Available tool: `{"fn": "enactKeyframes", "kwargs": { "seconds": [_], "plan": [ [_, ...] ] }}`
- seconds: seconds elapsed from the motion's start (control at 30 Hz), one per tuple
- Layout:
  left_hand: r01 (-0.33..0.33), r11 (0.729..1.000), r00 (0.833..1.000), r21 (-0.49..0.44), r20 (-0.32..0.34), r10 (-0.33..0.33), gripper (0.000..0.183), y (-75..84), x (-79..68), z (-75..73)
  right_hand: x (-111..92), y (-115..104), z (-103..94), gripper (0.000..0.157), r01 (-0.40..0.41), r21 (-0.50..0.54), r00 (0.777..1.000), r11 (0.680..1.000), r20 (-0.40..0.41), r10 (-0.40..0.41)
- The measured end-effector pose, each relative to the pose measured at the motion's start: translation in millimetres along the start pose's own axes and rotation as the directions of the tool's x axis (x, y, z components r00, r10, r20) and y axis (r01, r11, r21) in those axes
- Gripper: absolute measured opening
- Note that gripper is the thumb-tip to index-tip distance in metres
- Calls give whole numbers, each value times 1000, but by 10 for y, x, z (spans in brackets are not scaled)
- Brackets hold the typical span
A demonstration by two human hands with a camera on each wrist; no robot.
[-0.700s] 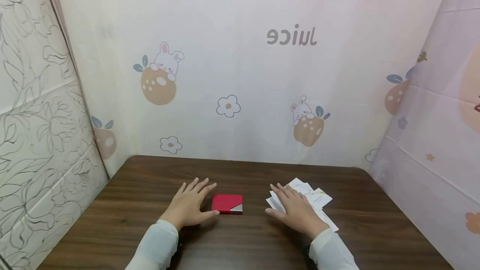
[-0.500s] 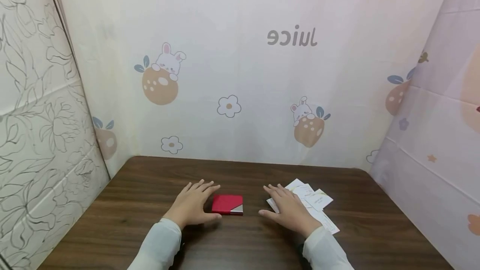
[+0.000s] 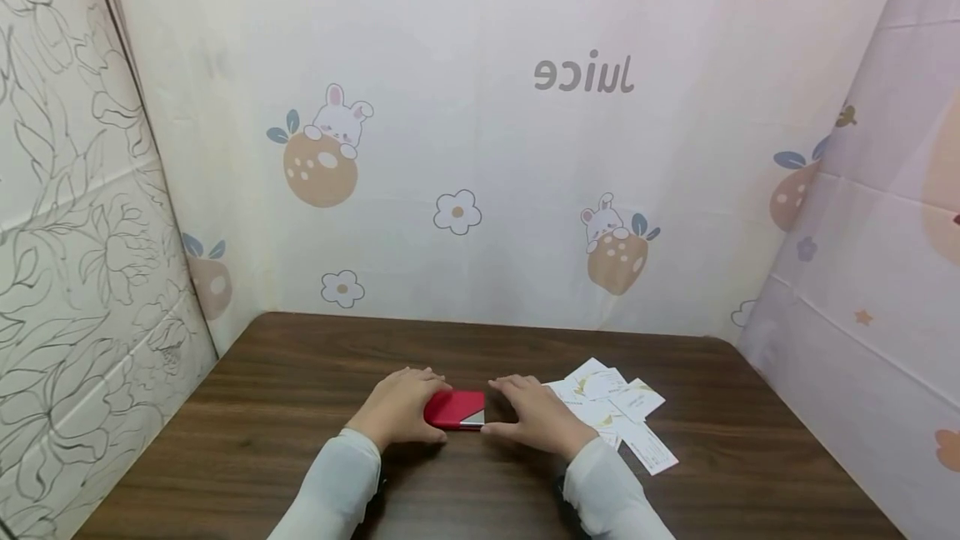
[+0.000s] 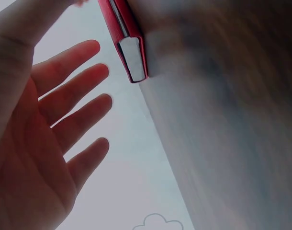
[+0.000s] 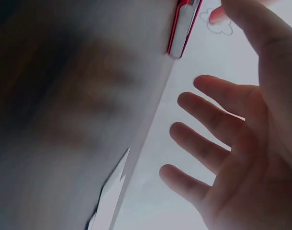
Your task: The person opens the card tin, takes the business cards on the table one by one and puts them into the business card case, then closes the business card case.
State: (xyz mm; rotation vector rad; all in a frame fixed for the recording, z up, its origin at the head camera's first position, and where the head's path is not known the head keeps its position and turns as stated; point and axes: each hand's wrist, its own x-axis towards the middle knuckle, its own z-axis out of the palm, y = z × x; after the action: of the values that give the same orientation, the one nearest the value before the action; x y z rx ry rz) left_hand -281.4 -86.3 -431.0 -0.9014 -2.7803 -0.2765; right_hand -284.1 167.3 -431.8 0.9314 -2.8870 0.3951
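A flat, rectangular red case [image 3: 457,408] lies between a person's two bare hands on a dark wood-grain counter [image 3: 480,494] with rounded far corners. The left hand [image 3: 400,408] is held wide at the case's left end, thumb well apart from fingers that bend slightly; the right hand [image 3: 535,415] mirrors it at the other end, equally wide and gripping nothing. In the wrist views, the four fingers of each hand are spread and stand clear of the case; whether a thumb touches it cannot be told.

The case has a smooth red cover, a silver triangular corner [image 3: 474,417] and, seen end-on from the left wrist, a pale grey end panel [image 4: 133,60] framed by red edges. It is closed, and its contents are hidden.

Just beyond the right hand, thin white paper cards [image 3: 596,386] overlap in a loose, angular spread, several marked in gold; one at the near side carries lines of print too small to read. Pale sleeves [image 3: 330,473] cover the person's forearms. Behind the counter hangs a whitish, lightly creased backdrop [image 3: 465,123] printed with rabbits, fruit, outlined flowers and the word "Juice" in mirrored letters.
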Motion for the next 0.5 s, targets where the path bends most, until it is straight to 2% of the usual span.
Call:
{"fn": "enactKeyframes", "kwargs": {
  "seconds": [0.23, 0.5],
  "plan": [
    [28, 997, 999, -67, 49, -25, 53, -1, 63, 49, 154, -114, 67, 73, -39, 16, 995, 999, 89, 37],
    [57, 992, 995, -111, 85, -48, 45, -13, 98, 37, 216, -118, 97, 62, -69, 6, 990, 998, 120, 67]
  ]
}}
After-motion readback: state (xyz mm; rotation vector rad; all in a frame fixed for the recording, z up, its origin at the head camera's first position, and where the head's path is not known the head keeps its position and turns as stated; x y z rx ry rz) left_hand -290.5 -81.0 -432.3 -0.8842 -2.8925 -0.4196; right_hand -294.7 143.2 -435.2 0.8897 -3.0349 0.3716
